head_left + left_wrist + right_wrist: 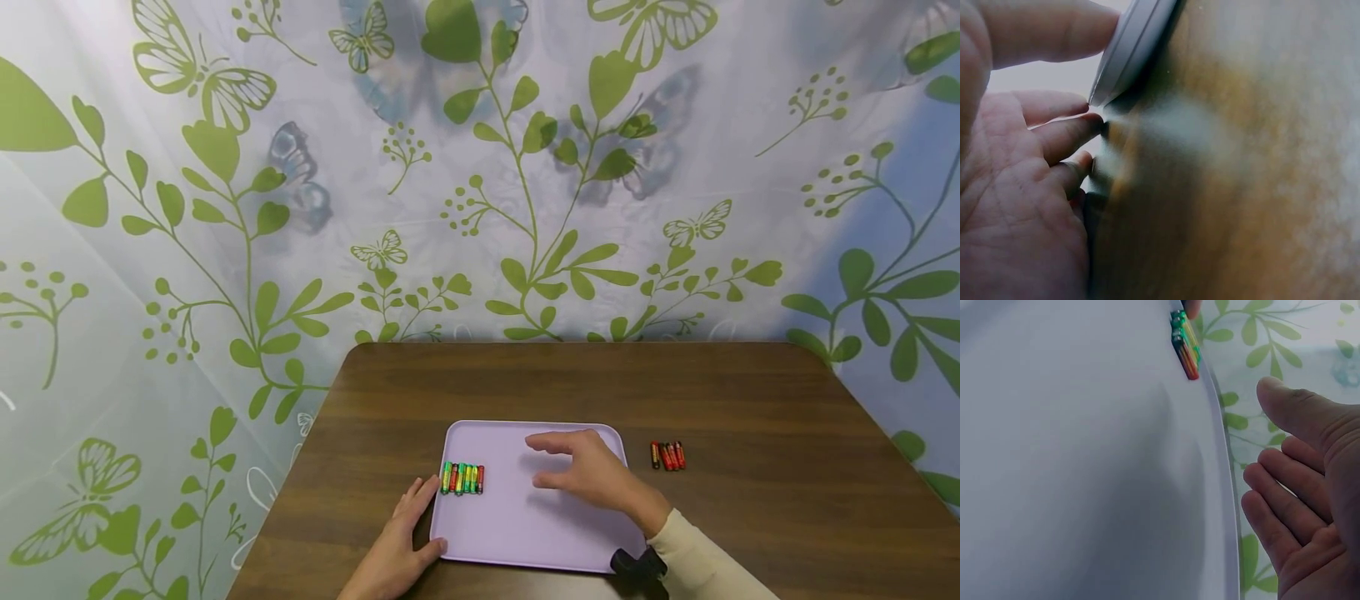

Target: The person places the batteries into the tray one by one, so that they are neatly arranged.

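The brown table bears a lilac tray — and, beside it, red batteries.

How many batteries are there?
10, apparently: 6 green or red cylindrical batteries on the left of the lilac tray, 4 reddish ones on the brown wooden table right of it.

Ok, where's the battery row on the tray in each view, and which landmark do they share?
Head: battery row low, just left of centre, inside the left edge of the tray.
Left wrist: not in it.
Right wrist: top, right of centre, beside the tray's rim.
Shared landmark: the tray, visible in all three.
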A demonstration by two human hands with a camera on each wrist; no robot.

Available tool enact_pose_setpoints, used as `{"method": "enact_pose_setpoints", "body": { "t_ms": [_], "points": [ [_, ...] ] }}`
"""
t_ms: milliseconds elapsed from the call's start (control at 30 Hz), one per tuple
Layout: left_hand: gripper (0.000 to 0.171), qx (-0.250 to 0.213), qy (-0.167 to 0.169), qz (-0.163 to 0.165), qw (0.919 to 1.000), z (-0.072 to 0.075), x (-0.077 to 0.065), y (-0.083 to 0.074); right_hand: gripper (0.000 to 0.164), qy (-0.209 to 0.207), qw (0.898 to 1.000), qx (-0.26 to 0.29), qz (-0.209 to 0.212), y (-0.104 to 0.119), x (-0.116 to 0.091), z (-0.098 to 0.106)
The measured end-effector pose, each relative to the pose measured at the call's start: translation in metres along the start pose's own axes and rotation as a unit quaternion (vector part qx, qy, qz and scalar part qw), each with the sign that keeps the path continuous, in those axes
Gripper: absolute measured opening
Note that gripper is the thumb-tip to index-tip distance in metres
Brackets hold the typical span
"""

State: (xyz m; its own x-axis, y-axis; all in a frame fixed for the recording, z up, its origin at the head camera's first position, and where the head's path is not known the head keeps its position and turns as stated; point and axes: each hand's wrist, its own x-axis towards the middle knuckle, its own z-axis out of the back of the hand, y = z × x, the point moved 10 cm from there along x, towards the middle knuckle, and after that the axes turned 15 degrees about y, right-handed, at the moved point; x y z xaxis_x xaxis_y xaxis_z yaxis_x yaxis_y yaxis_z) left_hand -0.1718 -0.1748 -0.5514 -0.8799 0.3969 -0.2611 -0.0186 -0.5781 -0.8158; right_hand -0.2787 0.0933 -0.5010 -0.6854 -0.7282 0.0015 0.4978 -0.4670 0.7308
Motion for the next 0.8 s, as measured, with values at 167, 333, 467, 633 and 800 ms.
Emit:
{"method": "enact_pose_setpoints", "body": {
  "t_ms": [167, 333, 467, 633, 800],
  "points": [
    [0.09, -0.003, 0.0, 0.002, 1.0, 0.0, 0.0, -0.001, 0.055, -0.012, 1.0, 0.001, 0.012, -0.008, -0.014, 0.016],
    [0.09, 0.002, -0.005, -0.004, 1.0, 0.001, 0.0, -0.001, 0.057, -0.018, 1.0, -0.001, 0.002, -0.02, -0.028, 0.03],
    [0.09, 0.007, -0.004, -0.001, 1.0, 0.0, 0.0, 0.0, 0.058, -0.02, 1.0, -0.002, -0.006, -0.028, -0.04, 0.038],
    [0.09, 0.003, -0.002, 0.001, 1.0, 0.0, 0.0, 0.001, 0.056, -0.029, 0.999, -0.026, -0.016, -0.037, -0.058, 0.046],
    [0.09, 0.003, -0.005, -0.007, 1.0, 0.001, -0.001, 0.0, 0.057, -0.031, 0.998, -0.031, -0.035, -0.048, -0.076, 0.056]
  ]
}}
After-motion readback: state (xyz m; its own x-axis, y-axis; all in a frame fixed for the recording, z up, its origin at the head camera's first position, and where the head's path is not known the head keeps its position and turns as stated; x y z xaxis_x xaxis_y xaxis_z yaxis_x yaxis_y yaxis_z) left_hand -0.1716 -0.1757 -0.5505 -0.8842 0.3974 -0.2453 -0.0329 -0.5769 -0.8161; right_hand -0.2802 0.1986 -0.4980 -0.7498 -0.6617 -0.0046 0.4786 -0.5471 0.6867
